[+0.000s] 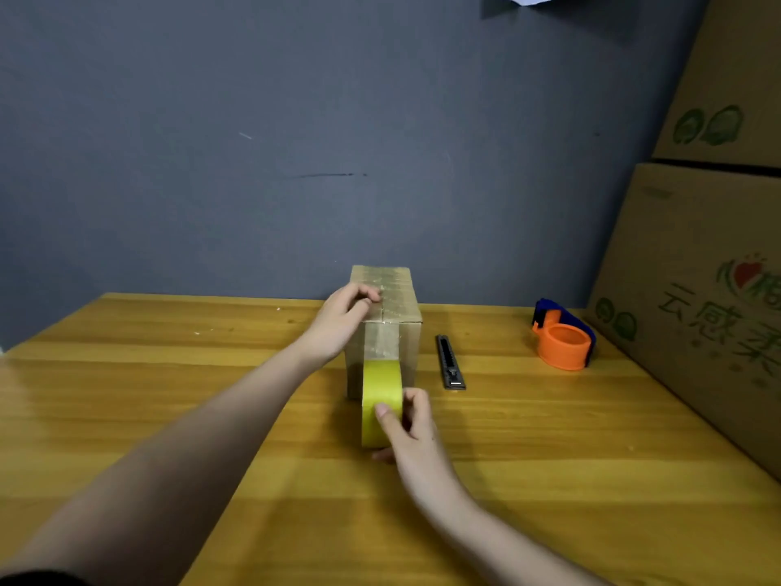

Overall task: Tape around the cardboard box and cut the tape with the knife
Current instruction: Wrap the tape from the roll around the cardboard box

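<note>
A small cardboard box (408,344) stands on the wooden table (169,374) near its back edge, with shiny tape along its top and down its near face. My left hand (342,323) presses on the box's top left side, fingers bent against the tape. A yellow tape roll (380,399) stands on edge in front of the box, its strip running up the near face. My right hand (408,429) grips the roll from the right, thumb across its face. A black utility knife (450,363) lies on the table just right of the box, untouched.
An orange and blue tape dispenser (564,336) sits at the back right of the table. Large printed cardboard cartons (697,289) are stacked along the right edge. A grey wall (296,141) rises behind the table.
</note>
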A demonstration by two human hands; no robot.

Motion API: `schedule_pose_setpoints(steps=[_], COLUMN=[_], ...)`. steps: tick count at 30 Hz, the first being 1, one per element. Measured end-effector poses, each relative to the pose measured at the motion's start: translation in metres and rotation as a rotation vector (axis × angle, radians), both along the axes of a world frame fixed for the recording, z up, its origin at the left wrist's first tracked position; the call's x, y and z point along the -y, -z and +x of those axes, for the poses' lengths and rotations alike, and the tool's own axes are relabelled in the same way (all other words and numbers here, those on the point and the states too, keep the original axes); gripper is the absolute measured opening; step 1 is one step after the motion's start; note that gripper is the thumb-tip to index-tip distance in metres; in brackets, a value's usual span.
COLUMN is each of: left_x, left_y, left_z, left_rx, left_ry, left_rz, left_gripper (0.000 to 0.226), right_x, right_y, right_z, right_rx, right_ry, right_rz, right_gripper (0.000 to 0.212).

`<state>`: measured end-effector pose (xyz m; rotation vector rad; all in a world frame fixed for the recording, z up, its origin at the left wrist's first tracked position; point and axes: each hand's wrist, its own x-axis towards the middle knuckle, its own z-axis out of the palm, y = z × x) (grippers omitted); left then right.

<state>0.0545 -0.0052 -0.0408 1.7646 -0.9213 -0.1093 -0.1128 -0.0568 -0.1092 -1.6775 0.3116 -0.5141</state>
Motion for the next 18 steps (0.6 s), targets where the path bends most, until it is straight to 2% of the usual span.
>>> schedule_pose_setpoints(steps=[4, 9, 12, 16, 18], left_x=[0.004, 0.002, 0.001, 0.003, 0.004], left_y=[0.004, -0.001, -0.004, -0.013, -0.024], left_z=[0.001, -0.004, -0.005, -0.023, -0.048], left_rx=[-0.029, -0.08, -0.09, 0.162, 0.22], left_ry=[-0.012, -0.02, -0.031, -0.202, -0.18], left_rz=[-0.075, -0.103, -0.114, -0.13, -0.193], left_gripper=[0.019, 0.019, 0.023, 0.029, 0.029], right_x=[-0.003, -0.003, 0.0, 0.02, 0.042], right_y=[0.004, 0.001, 0.008, 0.009, 0.009], right_z=[-0.002, -0.008, -0.013, -0.018, -0.013], right_rx=[0.005, -0.032, -0.055, -0.033, -0.035], right_ry=[-0.024, -0.072, -0.028, 0.077, 0.123], right_rz=[-0.031, 0.014, -0.023, -0.021, -0.021], right_gripper=[0.007, 0.014, 0.016, 0.003, 0.012])
